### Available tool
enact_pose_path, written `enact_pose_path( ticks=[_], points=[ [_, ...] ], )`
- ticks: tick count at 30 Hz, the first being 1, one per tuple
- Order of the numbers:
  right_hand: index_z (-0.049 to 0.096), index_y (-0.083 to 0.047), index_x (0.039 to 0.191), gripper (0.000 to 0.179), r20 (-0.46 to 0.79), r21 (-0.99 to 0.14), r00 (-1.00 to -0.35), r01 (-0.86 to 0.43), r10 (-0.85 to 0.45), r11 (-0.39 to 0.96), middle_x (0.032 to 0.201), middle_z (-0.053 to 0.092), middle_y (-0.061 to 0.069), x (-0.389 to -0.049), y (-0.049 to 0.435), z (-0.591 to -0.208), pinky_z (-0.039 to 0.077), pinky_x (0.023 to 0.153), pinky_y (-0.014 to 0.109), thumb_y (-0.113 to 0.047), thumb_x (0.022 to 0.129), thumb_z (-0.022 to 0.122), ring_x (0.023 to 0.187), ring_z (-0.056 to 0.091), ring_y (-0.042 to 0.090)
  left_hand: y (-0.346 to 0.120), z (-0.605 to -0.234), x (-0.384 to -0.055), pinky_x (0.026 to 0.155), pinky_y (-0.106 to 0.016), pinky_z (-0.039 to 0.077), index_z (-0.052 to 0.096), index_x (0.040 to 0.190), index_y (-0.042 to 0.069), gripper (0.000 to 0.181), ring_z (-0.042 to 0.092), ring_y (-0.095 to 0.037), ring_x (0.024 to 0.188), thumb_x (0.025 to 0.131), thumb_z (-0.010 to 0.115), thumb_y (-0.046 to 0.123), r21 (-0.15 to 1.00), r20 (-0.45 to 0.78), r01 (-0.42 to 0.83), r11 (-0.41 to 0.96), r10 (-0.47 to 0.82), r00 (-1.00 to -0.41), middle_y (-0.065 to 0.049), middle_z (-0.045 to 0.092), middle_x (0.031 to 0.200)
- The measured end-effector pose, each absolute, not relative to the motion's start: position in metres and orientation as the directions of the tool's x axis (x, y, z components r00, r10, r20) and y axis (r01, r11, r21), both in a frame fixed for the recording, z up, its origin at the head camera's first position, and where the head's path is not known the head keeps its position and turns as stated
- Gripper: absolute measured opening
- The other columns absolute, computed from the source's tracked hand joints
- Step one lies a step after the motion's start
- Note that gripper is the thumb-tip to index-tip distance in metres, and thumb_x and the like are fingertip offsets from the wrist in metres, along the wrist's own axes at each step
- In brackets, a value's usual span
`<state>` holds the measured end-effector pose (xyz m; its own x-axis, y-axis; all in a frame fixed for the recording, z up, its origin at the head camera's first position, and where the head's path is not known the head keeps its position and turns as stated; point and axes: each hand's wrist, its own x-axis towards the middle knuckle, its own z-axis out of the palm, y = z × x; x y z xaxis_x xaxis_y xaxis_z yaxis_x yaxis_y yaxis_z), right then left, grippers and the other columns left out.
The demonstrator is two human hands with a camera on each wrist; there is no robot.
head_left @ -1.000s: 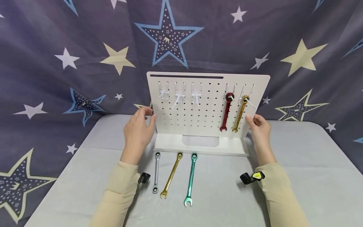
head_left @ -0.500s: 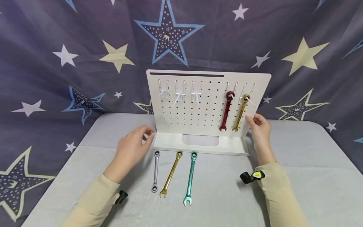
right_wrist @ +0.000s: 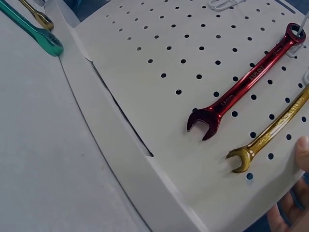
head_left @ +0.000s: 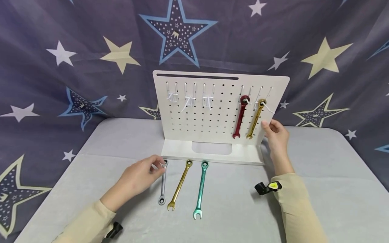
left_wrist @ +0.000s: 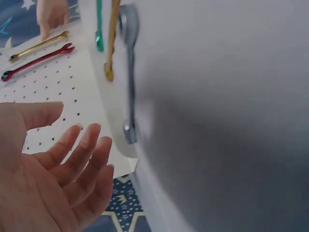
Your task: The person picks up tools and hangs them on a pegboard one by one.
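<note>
My left hand (head_left: 138,177) hovers by the ring end of a silver double-ring wrench (head_left: 163,185) on the table, overlapping that end in the head view. In the left wrist view its fingers are loosely bent with nothing between them, apart from the silver wrench (left_wrist: 131,72). My right hand (head_left: 278,140) grips the right edge of a white pegboard (head_left: 182,135), thumb on the front and fingers behind. Close to that thumb, a gold combination wrench (head_left: 256,118) and a red combination wrench (head_left: 240,118) hang on hooks by their ring ends.
Right of the silver wrench lie a second gold wrench (head_left: 180,185) and a green wrench (head_left: 201,189), before the pegboard's base (head_left: 179,153). White hooks (head_left: 189,100) stick out at the board's upper left. A star-patterned curtain (head_left: 231,44) hangs behind the table (head_left: 234,202).
My left hand has let go of the pegboard's left edge and come down toward the viewer, to the silver wrench's upper end. The right hand keeps its grip on the board.
</note>
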<state>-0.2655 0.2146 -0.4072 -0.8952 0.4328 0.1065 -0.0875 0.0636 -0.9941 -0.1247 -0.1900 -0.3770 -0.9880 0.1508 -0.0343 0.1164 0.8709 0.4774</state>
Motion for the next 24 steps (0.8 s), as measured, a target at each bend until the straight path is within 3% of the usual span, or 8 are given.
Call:
enact_pose_path(
  ticks=[7,11,24],
  points=[
    [0.065,-0.020,0.094,0.012,0.117,-0.993,-0.892,-0.101,0.438,0.060,0.077,0.062,-0.015,-0.266,0.215,-0.408,0.045,0.062,0.013,-0.022,0.089,0.076,0.075,0.054,0.001,-0.189,-0.391,-0.118,0.070,-0.035,0.045,0.064,0.113,0.015,0.030,0.055,-0.008,0.074,0.091,0.071,0.034,0.504,-0.125,0.050,0.863,0.130,-0.984,0.010,0.062,0.088],
    [0.066,-0.019,0.094,0.011,0.134,-0.991,-0.892,-0.126,0.432,0.047,0.076,0.063,-0.015,-0.266,0.214,-0.409,0.045,0.061,0.014,-0.020,0.089,0.076,0.073,0.055,0.001,-0.188,-0.397,-0.117,0.071,-0.035,0.044,0.065,0.110,0.015,0.032,0.053,-0.009,0.073,0.088,0.074,0.036,0.514,-0.151,0.017,0.858,0.110,-0.982,0.009,0.061,0.085],
    [0.065,-0.003,0.111,0.028,0.141,-0.989,-0.897,-0.107,0.420,0.103,0.074,0.061,-0.020,-0.267,0.215,-0.409,0.045,0.061,0.012,-0.021,0.091,0.074,0.072,0.055,-0.002,-0.187,-0.403,-0.120,0.066,-0.035,0.043,0.059,0.106,0.007,0.041,0.050,-0.014,0.067,0.082,0.081,0.031,0.471,-0.125,0.026,0.882,0.096,-0.988,0.003,0.055,0.078]
  ],
)
